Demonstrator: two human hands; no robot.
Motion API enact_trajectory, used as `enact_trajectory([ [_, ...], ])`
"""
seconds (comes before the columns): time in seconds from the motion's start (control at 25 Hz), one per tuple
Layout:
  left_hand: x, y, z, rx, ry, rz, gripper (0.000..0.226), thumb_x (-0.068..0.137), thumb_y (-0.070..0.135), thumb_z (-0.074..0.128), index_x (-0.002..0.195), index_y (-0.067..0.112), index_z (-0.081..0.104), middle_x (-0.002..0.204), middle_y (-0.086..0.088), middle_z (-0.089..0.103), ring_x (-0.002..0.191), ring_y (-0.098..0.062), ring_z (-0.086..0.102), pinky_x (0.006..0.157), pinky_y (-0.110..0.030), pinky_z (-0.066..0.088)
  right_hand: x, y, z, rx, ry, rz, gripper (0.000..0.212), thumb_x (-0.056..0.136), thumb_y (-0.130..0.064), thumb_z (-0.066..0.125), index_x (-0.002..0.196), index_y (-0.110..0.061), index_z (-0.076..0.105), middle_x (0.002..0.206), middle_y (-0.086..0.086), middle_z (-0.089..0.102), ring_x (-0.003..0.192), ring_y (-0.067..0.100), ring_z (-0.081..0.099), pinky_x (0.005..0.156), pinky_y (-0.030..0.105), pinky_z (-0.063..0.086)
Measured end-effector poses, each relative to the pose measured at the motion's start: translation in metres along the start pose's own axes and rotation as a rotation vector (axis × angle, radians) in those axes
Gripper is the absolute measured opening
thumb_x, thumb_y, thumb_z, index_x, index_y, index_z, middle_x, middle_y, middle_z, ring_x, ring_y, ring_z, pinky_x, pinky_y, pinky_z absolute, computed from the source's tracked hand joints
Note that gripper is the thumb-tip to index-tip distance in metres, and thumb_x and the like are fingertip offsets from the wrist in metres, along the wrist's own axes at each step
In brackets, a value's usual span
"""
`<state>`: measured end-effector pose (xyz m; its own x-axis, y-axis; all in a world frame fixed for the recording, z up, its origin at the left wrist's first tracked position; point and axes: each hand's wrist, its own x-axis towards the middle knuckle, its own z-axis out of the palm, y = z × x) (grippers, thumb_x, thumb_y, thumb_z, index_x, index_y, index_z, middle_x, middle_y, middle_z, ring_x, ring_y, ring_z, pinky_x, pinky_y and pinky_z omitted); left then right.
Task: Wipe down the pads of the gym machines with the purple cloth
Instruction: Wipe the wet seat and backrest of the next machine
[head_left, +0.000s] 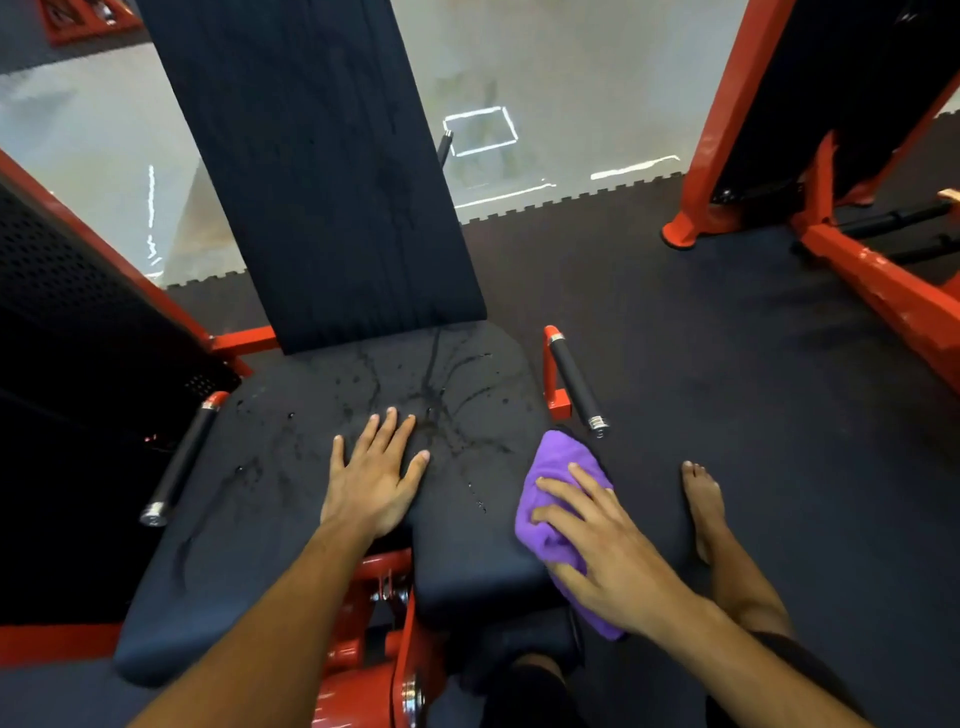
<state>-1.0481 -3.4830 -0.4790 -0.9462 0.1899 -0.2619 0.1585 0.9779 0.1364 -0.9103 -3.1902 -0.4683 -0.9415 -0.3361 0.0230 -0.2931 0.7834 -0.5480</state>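
A black seat pad (291, 499) of a red gym machine lies below me, streaked with wet drips and droplets. Its tall black back pad (322, 171) rises behind it. My left hand (371, 478) lies flat on the middle of the seat, fingers spread and straight. My right hand (597, 545) presses the purple cloth (558, 467) onto the seat's right edge, fingers extended over the bunched fabric. The cloth sticks out past my fingertips and under my wrist.
Black grip handles flank the seat, one on the left (179, 460) and one on the right (574, 382). A bare foot (704, 506) stands on the dark rubber floor. Another red machine frame (852, 270) occupies the right; a perforated black panel (62, 312) stands left.
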Motion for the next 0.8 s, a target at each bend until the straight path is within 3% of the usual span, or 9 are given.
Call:
enact_trajectory([
  [0.08, 0.001, 0.000, 0.001, 0.002, -0.003, 0.008, 0.072, 0.100, 0.068, 0.007, 0.165, 0.038, 0.003, 0.172, 0.014, -0.007, 0.158, -0.007, -0.012, 0.128, -0.053, -0.006, 0.029, 0.004, 0.005, -0.059, 0.017, 0.052, 0.038, 0.090, -0.039, 0.045, 0.125, -0.030, 0.057, 0.154, -0.009, 0.034, 0.150, 0.027, 0.023, 0.106, 0.047, 0.047],
  [0.16, 0.005, -0.006, 0.003, 0.026, 0.011, 0.009, 0.073, 0.098, 0.071, 0.003, 0.164, 0.040, 0.001, 0.171, 0.015, -0.008, 0.158, -0.007, -0.011, 0.128, -0.052, -0.005, 0.068, 0.017, 0.006, 0.044, 0.081, 0.192, 0.032, 0.094, -0.037, 0.053, 0.124, -0.030, 0.055, 0.147, -0.008, 0.032, 0.139, 0.025, 0.035, 0.090, 0.045, 0.054],
  [0.28, 0.008, -0.005, 0.004, 0.032, -0.011, 0.010, 0.069, 0.101, 0.068, 0.010, 0.164, 0.041, 0.002, 0.171, 0.016, -0.008, 0.158, -0.007, -0.011, 0.128, -0.051, -0.006, 0.120, 0.047, 0.005, 0.363, 0.161, 0.466, 0.037, 0.091, -0.035, 0.069, 0.123, -0.029, 0.050, 0.152, -0.003, 0.023, 0.123, 0.015, 0.048, 0.100, 0.043, 0.048],
  [0.36, 0.009, 0.000, 0.002, 0.013, -0.024, 0.009, 0.067, 0.103, 0.065, 0.015, 0.164, 0.041, 0.003, 0.172, 0.015, -0.008, 0.157, -0.006, -0.012, 0.128, -0.051, -0.007, 0.140, 0.053, 0.001, 0.487, 0.150, 0.584, 0.056, 0.093, -0.042, 0.067, 0.140, -0.032, 0.038, 0.164, -0.001, 0.016, 0.136, 0.017, 0.044, 0.108, 0.039, 0.040],
  [0.44, 0.008, -0.001, -0.003, -0.003, -0.055, -0.010, 0.066, 0.105, 0.064, 0.017, 0.164, 0.040, 0.004, 0.172, 0.014, -0.007, 0.158, -0.007, -0.011, 0.128, -0.051, -0.008, 0.123, 0.049, 0.002, 0.579, 0.116, 0.618, 0.065, 0.098, -0.044, 0.060, 0.153, -0.031, 0.029, 0.160, 0.004, 0.035, 0.140, 0.026, 0.044, 0.106, 0.034, 0.037],
  [0.52, 0.006, 0.001, -0.007, -0.014, -0.094, -0.033, 0.065, 0.105, 0.063, 0.019, 0.164, 0.041, 0.005, 0.173, 0.014, -0.006, 0.158, -0.007, -0.011, 0.127, -0.053, -0.008, 0.069, 0.040, 0.004, 0.589, 0.116, 0.640, 0.057, 0.102, -0.041, 0.055, 0.154, -0.028, 0.037, 0.150, 0.007, 0.050, 0.137, 0.028, 0.048, 0.103, 0.030, 0.037],
  [0.64, 0.011, 0.017, -0.008, -0.055, -0.121, -0.124, 0.064, 0.106, 0.059, 0.024, 0.165, 0.038, 0.010, 0.173, 0.012, -0.003, 0.159, -0.010, -0.009, 0.126, -0.057, -0.009, -0.012, 0.018, 0.019, 0.638, 0.138, 0.479, 0.059, 0.103, -0.021, 0.055, 0.157, -0.028, 0.033, 0.160, -0.006, 0.038, 0.147, 0.011, 0.036, 0.118, 0.026, 0.028],
  [0.72, 0.015, 0.035, -0.007, -0.096, -0.089, -0.197, 0.067, 0.105, 0.060, 0.025, 0.165, 0.033, 0.012, 0.174, 0.009, -0.001, 0.159, -0.013, -0.008, 0.125, -0.060, -0.009, -0.004, 0.024, 0.024, 0.643, 0.166, 0.357, 0.063, 0.102, -0.011, 0.052, 0.159, -0.026, 0.029, 0.164, -0.014, 0.024, 0.151, 0.005, 0.024, 0.121, 0.021, 0.018],
  [0.8, 0.016, 0.047, -0.005, -0.090, -0.062, -0.219, 0.070, 0.104, 0.064, 0.023, 0.165, 0.033, 0.009, 0.174, 0.008, -0.002, 0.159, -0.016, -0.008, 0.124, -0.061, -0.009, 0.045, 0.030, 0.015, 0.763, 0.190, 0.507, 0.054, 0.105, -0.023, 0.052, 0.156, -0.025, 0.035, 0.158, -0.011, 0.037, 0.147, 0.011, 0.035, 0.112, 0.019, 0.026],
])
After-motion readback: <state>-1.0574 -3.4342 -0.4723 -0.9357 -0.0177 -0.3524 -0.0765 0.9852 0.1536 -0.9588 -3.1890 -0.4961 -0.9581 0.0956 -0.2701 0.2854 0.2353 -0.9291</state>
